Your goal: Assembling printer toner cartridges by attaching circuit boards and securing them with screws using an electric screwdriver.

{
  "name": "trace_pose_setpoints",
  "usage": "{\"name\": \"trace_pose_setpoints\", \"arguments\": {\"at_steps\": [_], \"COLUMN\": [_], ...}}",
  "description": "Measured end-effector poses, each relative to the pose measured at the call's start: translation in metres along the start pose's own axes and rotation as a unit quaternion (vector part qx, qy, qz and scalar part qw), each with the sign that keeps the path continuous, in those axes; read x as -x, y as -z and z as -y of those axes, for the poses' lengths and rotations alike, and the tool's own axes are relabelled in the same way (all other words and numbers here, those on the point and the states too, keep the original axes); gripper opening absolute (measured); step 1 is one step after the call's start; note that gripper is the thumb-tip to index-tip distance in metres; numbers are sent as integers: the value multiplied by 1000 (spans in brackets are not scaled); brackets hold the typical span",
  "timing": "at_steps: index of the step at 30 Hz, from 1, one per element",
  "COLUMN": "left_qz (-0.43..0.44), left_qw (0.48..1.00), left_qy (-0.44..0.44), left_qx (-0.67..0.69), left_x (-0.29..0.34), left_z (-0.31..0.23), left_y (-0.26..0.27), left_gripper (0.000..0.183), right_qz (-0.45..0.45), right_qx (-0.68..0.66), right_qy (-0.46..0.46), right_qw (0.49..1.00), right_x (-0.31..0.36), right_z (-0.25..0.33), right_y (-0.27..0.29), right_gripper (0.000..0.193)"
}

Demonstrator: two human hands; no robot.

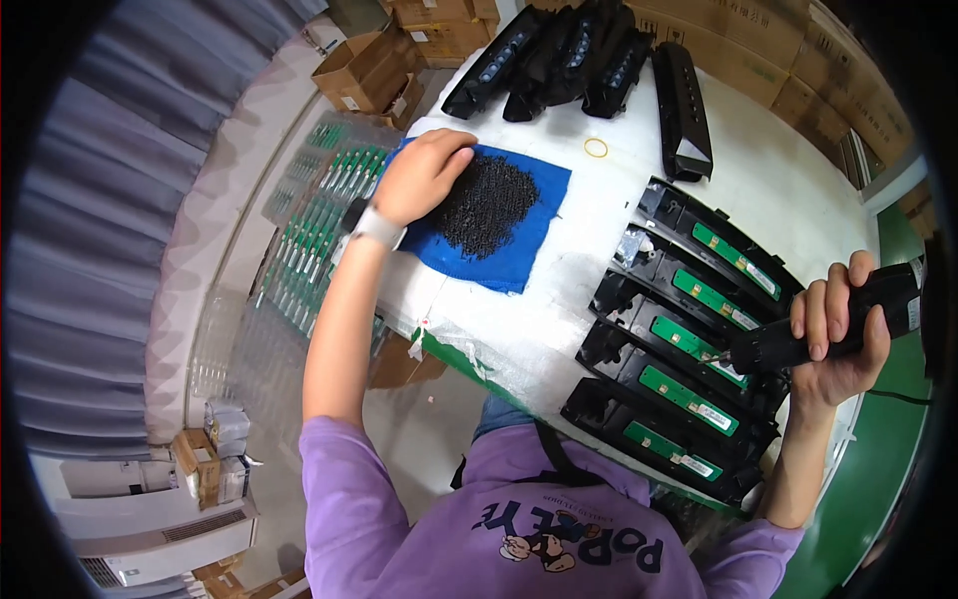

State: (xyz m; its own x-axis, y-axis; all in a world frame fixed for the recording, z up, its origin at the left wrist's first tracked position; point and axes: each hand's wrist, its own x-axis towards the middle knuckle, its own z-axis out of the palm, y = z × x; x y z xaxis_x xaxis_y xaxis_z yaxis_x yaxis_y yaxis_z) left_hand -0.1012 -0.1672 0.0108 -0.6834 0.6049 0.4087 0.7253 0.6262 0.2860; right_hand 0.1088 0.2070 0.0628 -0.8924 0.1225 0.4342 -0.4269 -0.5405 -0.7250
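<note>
At the upper left edge of a pile of small black screws [487,208] is my left hand [427,175], its fingers bent and thumb close to them; whatever they pinch is too small to make out. The pile lies on a blue cloth [539,205]. My right hand [838,324] is wrapped round a black electric screwdriver [798,344], which points left. Its thin bit reaches the green circuit board [689,344] in the middle one of several black plastic housings [619,339], lined up at the table's right side. Each housing carries a similar green board.
Several more black housings [559,60] lie at the table's far end, and another [684,110] stands apart beside a yellow ring [596,148]. Left of the table are clear trays of green boards [309,240]. Cardboard boxes [738,45] line the back.
</note>
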Motion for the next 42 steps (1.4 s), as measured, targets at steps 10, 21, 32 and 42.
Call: {"name": "trace_pose_setpoints", "arguments": {"at_steps": [10, 21, 32, 42], "left_qz": [140, 141, 125, 120], "left_qw": [987, 975, 976, 972], "left_qy": [-16, 55, 71, 39], "left_qx": [74, 164, 165, 198], "left_x": [-38, -20, 1, -6], "left_z": [12, 8, -5, -9], "left_y": [-28, -6, 20, 7], "left_gripper": [15, 14, 13, 20], "right_qz": [-15, -25, -31, -19], "right_qx": [11, 4, 7, 6], "right_qy": [-3, -7, -7, -15], "right_qw": [1000, 1000, 999, 1000], "right_x": [0, -1, 2, 0], "right_z": [0, -4, -6, -5], "right_y": [-1, -1, -3, -2], "right_gripper": [36, 35, 35, 35]}}
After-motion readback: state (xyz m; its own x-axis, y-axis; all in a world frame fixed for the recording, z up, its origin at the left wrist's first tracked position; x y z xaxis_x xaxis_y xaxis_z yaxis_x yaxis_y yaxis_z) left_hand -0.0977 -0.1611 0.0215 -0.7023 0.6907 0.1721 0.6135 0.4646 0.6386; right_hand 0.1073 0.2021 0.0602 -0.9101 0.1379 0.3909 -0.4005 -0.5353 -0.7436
